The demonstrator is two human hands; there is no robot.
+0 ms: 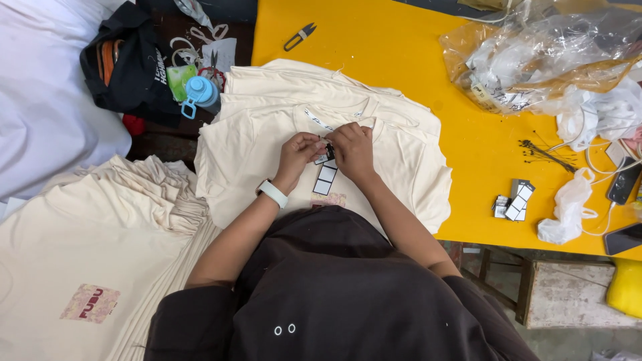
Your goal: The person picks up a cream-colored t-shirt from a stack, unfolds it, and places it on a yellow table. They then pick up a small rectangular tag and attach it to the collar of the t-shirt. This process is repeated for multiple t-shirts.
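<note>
Yellow surface [401,53] fills the upper frame; beside it on my left, a big heap of cream shirts [100,241] with a pink print showing. On the surface, a smaller stack of folded cream shirts [414,167], collars away from me. Top right, a crumpled clear plastic bag [542,53] with white bits inside; a white bag [568,207] sits nearer the edge. Top left, a black bag [127,60] and a blue-capped bottle [200,90]. Small snips [299,36] lie well apart, up the surface. A loose pile of tags [515,199] sits right of the stack, with a bundle of thin black fasteners [545,154] near it. My left hand [297,152] and right hand [352,150] are pressed close together just below the collar of the top shirt, both pinching a black-and-white hang tag [326,175] that dangles toward me; a white watch [273,193] is on the left wrist. I judge the tag is being fixed at the neck label. Next would call for a steady pinch and fine fingertip work to close the fastener; whether it is through already, I cannot tell.
</note>
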